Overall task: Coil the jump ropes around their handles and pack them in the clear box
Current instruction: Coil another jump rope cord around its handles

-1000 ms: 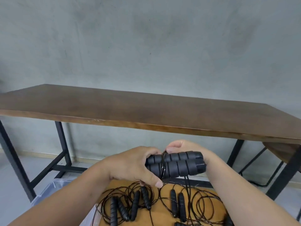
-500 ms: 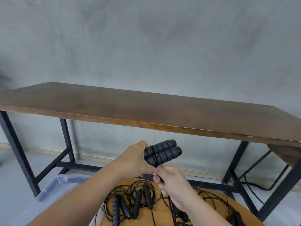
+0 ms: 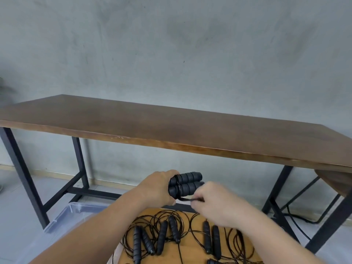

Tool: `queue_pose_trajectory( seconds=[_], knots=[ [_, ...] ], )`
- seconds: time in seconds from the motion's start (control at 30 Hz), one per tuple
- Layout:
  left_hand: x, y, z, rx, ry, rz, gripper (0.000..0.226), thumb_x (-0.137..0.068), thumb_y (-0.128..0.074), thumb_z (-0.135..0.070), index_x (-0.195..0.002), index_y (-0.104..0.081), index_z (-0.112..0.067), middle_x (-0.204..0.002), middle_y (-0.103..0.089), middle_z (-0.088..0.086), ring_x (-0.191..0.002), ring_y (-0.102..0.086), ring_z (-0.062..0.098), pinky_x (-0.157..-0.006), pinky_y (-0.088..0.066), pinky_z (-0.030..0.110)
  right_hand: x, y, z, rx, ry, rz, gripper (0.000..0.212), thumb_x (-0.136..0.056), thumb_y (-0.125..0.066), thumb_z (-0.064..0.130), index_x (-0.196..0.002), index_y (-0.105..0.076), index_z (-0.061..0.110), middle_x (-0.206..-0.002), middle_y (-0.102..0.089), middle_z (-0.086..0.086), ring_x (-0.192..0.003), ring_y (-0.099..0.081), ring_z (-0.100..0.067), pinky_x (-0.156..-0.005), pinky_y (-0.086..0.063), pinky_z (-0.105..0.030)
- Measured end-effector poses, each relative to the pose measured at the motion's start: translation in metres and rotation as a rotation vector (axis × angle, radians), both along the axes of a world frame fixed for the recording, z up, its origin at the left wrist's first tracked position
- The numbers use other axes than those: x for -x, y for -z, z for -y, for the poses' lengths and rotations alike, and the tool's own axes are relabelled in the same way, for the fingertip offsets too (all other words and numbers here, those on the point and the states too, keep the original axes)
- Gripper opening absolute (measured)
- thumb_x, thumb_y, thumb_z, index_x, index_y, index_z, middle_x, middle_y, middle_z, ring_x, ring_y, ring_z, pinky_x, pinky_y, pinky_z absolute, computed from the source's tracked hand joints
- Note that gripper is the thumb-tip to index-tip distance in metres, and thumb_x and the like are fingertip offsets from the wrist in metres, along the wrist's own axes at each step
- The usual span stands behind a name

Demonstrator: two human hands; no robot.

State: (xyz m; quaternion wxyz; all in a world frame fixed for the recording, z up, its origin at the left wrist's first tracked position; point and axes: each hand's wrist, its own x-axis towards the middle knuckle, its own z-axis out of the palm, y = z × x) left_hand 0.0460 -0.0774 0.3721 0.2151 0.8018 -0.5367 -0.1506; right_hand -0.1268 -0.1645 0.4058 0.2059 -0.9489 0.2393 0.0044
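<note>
My left hand (image 3: 159,186) grips a pair of black foam jump-rope handles (image 3: 187,182) held side by side, with thin black cord wound round them near my fingers. To their right, my right hand (image 3: 213,201) pinches the loose cord (image 3: 185,199) just below the handles. Beneath my hands, several more black jump ropes (image 3: 171,235) lie tangled on a round light-wood tabletop (image 3: 192,250). The clear box (image 3: 74,212) sits on the floor at lower left, partly hidden by my left forearm.
A long dark-wood table (image 3: 171,130) on black metal legs stands ahead against a grey wall. A dark stool (image 3: 335,180) pokes in at right, with a black cable on the floor under it.
My right hand has come round from behind the handles to under and right of them, pulling the cord. The handles stayed in my left hand and more cord is wrapped on them.
</note>
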Motion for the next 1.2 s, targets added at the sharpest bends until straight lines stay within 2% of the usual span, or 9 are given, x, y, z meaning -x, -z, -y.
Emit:
queue_pose_trajectory(
  seconds=[0.23,0.4,0.5,0.57,0.7,0.83,0.93,1.07,1.2],
  knots=[
    [0.017,-0.018,-0.008,-0.101,0.163,-0.023,0.069,-0.071,-0.083,-0.033,-0.129,-0.046,-0.031,-0.111,-0.058,-0.01,-0.098,-0.057,0.014,-0.081,-0.048,0.027,-0.009,-0.063,0.037,-0.035,-0.099,0.046,0.013,-0.079,-0.08,0.039,-0.078,-0.079,0.026,-0.078,-0.072,0.013,-0.077,-0.066,-0.003,-0.074,-0.057,-0.027],
    [0.023,-0.041,-0.018,-0.137,0.227,-0.052,0.063,-0.071,-0.085,-0.034,-0.122,-0.048,-0.031,-0.107,-0.061,-0.009,-0.094,-0.061,0.012,-0.082,-0.052,0.03,-0.017,-0.063,0.063,-0.26,-0.211,0.077,0.014,-0.074,-0.084,0.033,-0.081,-0.08,0.022,-0.081,-0.074,0.01,-0.075,-0.064,-0.001,-0.075,-0.052,-0.026],
    [0.023,-0.047,-0.023,-0.143,0.277,-0.165,0.058,-0.072,-0.086,-0.029,-0.116,-0.048,-0.031,-0.103,-0.065,-0.003,-0.089,-0.067,0.025,-0.076,-0.056,0.037,-0.021,-0.048,0.069,-0.431,-0.218,0.095,0.012,-0.075,-0.083,0.03,-0.079,-0.078,0.019,-0.071,-0.068,0.008,-0.06,-0.051,-0.008,-0.055,-0.038,-0.019],
    [0.021,-0.048,-0.026,-0.125,0.3,-0.275,0.057,-0.073,-0.086,-0.024,-0.116,-0.05,-0.027,-0.104,-0.067,0.004,-0.087,-0.068,0.033,-0.075,-0.057,0.042,-0.022,-0.036,0.073,-0.58,-0.174,0.116,0.013,-0.073,-0.081,0.03,-0.077,-0.078,0.019,-0.071,-0.066,0.002,-0.062,-0.051,-0.012,-0.057,-0.04,-0.024],
    [0.017,-0.044,-0.031,-0.058,0.321,-0.485,0.054,-0.075,-0.084,-0.013,-0.118,-0.052,-0.017,-0.101,-0.065,0.012,-0.078,-0.063,0.024,-0.068,-0.056,0.039,-0.02,-0.006,0.074,-0.844,-0.1,0.159,0.007,-0.086,-0.068,0.019,-0.085,-0.072,0.012,-0.079,-0.071,-0.002,-0.073,-0.066,-0.015,-0.068,-0.054,-0.029],
    [0.014,-0.038,-0.03,0.079,0.258,-0.693,0.054,-0.077,-0.081,-0.007,-0.122,-0.052,-0.008,-0.093,-0.062,0.008,-0.067,-0.059,0.015,-0.057,-0.051,0.025,-0.019,0.028,0.059,-1.28,0.088,0.502,0.023,-0.098,-0.045,0.0,-0.088,-0.065,0.006,-0.073,-0.065,-0.006,-0.062,-0.059,-0.017,-0.054,-0.045,-0.024],
    [0.015,-0.035,-0.025,0.141,0.172,-0.703,0.05,-0.076,-0.082,-0.004,-0.117,-0.054,-0.007,-0.082,-0.062,0.002,-0.059,-0.056,0.012,-0.053,-0.048,0.025,-0.019,0.045,0.044,-1.266,0.111,0.545,0.024,-0.101,-0.043,0.007,-0.084,-0.058,0.01,-0.061,-0.045,0.001,-0.052,-0.028,-0.009,-0.048,-0.019,-0.022],
    [0.007,-0.035,-0.018,0.235,0.018,-0.718,0.049,-0.071,-0.086,-0.009,-0.11,-0.057,-0.007,-0.081,-0.063,0.003,-0.059,-0.055,0.015,-0.055,-0.048,0.028,-0.015,0.059,0.026,-1.244,0.194,0.484,0.031,-0.104,-0.045,0.025,-0.111,-0.065,0.003,-0.065,-0.043,0.001,-0.052,-0.023,-0.01,-0.047,-0.016,-0.023],
    [-0.003,-0.034,-0.013,0.223,-0.086,-0.516,0.046,-0.072,-0.086,-0.015,-0.107,-0.057,-0.012,-0.084,-0.066,0.003,-0.053,-0.056,0.007,-0.053,-0.047,0.023,-0.009,0.055,0.008,-1.05,0.209,0.41,0.033,-0.106,-0.039,0.028,-0.113,-0.064,0.006,-0.064,-0.042,0.003,-0.051,-0.024,-0.009,-0.047,-0.018,-0.023]
  ],
)
